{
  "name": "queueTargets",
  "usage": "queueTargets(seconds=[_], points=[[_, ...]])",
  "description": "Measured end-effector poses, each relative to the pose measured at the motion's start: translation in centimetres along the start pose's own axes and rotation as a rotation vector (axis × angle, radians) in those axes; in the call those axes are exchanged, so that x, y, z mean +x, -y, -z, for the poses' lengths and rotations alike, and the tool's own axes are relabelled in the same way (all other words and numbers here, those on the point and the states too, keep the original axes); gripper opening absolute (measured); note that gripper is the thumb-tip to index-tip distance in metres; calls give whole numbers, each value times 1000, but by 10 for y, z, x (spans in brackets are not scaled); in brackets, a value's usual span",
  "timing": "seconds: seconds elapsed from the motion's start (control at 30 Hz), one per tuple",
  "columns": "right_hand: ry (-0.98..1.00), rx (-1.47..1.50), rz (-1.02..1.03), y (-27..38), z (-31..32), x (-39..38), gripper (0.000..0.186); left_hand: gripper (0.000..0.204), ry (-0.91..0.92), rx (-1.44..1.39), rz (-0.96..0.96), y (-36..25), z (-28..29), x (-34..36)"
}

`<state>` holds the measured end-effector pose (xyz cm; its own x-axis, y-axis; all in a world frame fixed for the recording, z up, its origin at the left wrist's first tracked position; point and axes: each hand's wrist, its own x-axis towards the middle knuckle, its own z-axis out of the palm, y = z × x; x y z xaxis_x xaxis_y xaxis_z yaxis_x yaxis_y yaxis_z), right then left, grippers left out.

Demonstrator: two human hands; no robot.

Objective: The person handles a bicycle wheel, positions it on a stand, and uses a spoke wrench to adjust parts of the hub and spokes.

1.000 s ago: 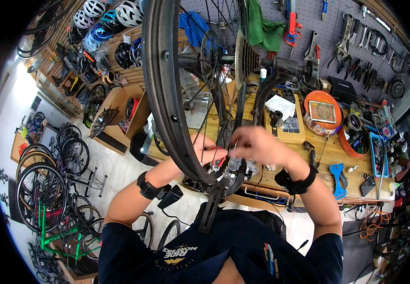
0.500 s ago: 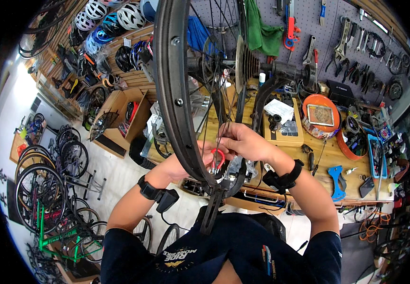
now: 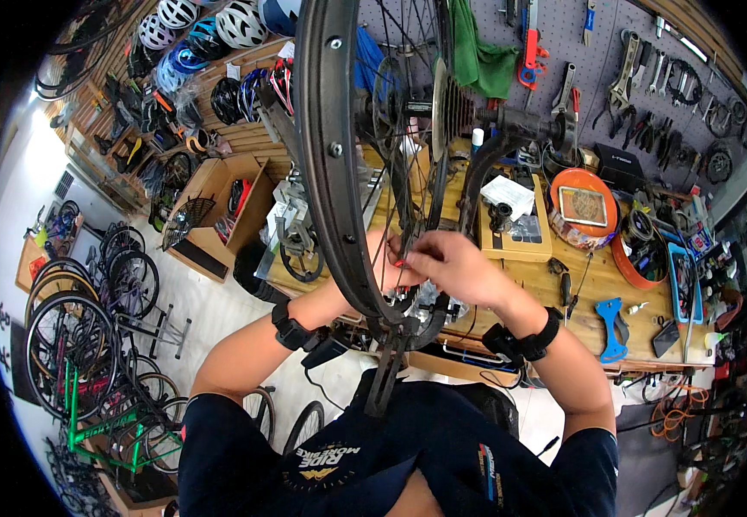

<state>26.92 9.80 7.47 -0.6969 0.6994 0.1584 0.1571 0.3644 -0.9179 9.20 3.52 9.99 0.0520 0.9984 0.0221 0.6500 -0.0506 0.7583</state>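
Note:
A black bicycle wheel rim (image 3: 328,129) stands upright before me in a dark truing stand (image 3: 477,172), its cassette (image 3: 454,108) at the hub on the right. Low inside the wheel, both hands meet among the spokes. My left hand (image 3: 382,258), partly hidden behind the rim, is closed with a red spoke wrench (image 3: 399,264) showing at its fingers. Only a small red part of that tool is visible. My right hand (image 3: 458,269) reaches in from the right, thumb and fingers pinched together beside the wrench; what lies in the pinch is hidden.
On the wooden bench (image 3: 520,297) lie a yellow-brown box (image 3: 515,246), an orange bowl (image 3: 582,185), a blue tool (image 3: 612,332) and a blue tray (image 3: 688,284). Tools hang on the pegboard (image 3: 597,52) behind. Leftward are a cardboard box (image 3: 205,250) and several parked bikes (image 3: 80,345).
The wheel's rim holes have shifted upward. Both hands have moved up slightly inside the wheel, the left further behind the rim. The red loop of the wrench, visible before, is now mostly covered.

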Motion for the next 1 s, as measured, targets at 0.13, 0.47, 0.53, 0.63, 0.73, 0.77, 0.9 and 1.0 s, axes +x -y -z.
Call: queueTargets(seconds=[0.13,0.47,0.53,0.63,0.73,0.77,0.9,1.0], points=[[100,-13,9,-4,0,1,29,54,80,45,-60,4,3,1],[-303,358,11,-18,19,13,12,75,119,-655,4,-5,59,-2],[-257,437,50,-6,19,7,11,77,125,-599,-59,-6,48,-7],[-28,577,-23,7,8,-7,11,69,122,-600,-80,-3,40,-12],[43,586,-103,11,-6,-12,10,56,155,-740,-24,-7,42,-8],[55,553,-117,9,-10,-14,11,55,154,-733,3,-8,40,-7],[-21,529,-106,8,-15,-14,11,56,141,-648,-15,-13,37,-8],[-46,485,-71,2,-16,-13,11,58,129,-656,-54,-4,34,-8]])
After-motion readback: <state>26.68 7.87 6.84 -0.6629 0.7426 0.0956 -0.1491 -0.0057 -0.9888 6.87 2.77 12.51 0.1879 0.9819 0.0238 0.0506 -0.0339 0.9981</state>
